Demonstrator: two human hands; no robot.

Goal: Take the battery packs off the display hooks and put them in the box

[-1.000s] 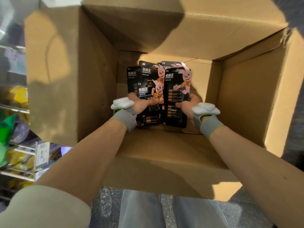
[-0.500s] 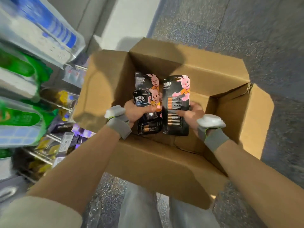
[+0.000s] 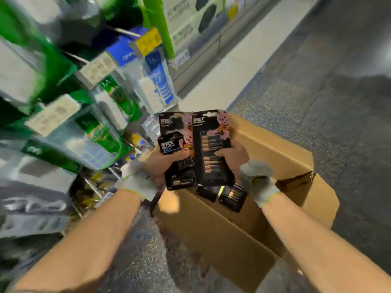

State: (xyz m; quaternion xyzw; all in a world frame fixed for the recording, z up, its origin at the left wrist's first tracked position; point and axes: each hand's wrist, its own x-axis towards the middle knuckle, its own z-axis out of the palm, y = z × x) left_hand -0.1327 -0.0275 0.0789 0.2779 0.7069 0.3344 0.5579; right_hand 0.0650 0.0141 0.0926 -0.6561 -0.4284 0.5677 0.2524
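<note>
Left hand [image 3: 163, 163] gripped several battery packs [image 3: 177, 149]; right hand [image 3: 231, 155] gripped one tall pack [image 3: 211, 149], both above the open box [image 3: 275, 157]. More loose packs [image 3: 231, 196] lay inside.

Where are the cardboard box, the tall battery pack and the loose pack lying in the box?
cardboard box [image 3: 211, 233]: head view, on its near wall.
tall battery pack [image 3: 209, 142]: head view, on its upper row of batteries.
loose pack [image 3: 232, 196]: head view, on its middle, inside the box.

Left hand [image 3: 160, 164]: raised out of the box [image 3: 275, 145], now over its left rim, gripping the pack stack [image 3: 175, 132].
Right hand [image 3: 232, 155]: raised likewise, holding the long pack [image 3: 211, 149].
View: swung toward the shelves [image 3: 63, 106].
</note>
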